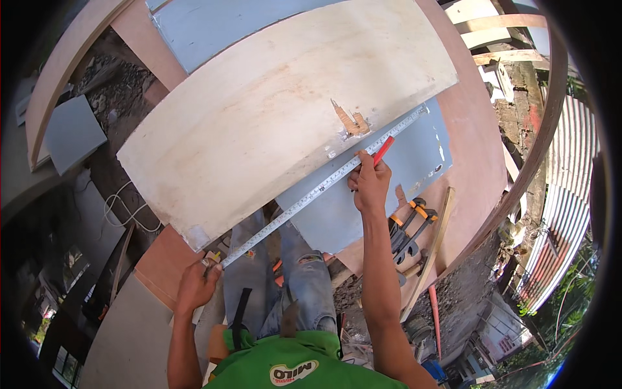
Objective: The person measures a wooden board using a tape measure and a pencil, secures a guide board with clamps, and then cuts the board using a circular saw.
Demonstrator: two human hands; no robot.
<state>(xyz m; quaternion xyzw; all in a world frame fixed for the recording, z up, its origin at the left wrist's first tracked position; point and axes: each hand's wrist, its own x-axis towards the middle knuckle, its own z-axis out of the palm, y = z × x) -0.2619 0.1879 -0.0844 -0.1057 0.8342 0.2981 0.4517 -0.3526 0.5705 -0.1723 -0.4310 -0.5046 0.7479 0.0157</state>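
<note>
A white tape measure [304, 202] is drawn out on a slant, from low left to upper right, over a blue-grey board [408, 168]. At its lower end my left hand [196, 285] is closed around the tape's case, mostly hidden by the fingers. My right hand [372, 185] grips a red pencil or marker [384, 150] and pinches the blade partway along. Just beyond the tape lies a large cream plywood panel [272, 110], with a splintered brown patch near its close edge. The tape's far end rests by the panel's right corner.
Orange-and-black clamps [409, 227] and a narrow wooden strip [433, 253] lie right of my right forearm. A curved wooden piece [58, 78] stands at far left, near a looped white cord [120, 207]. Corrugated metal sheets [562, 201] are at right. Another blue panel [214, 29] lies behind.
</note>
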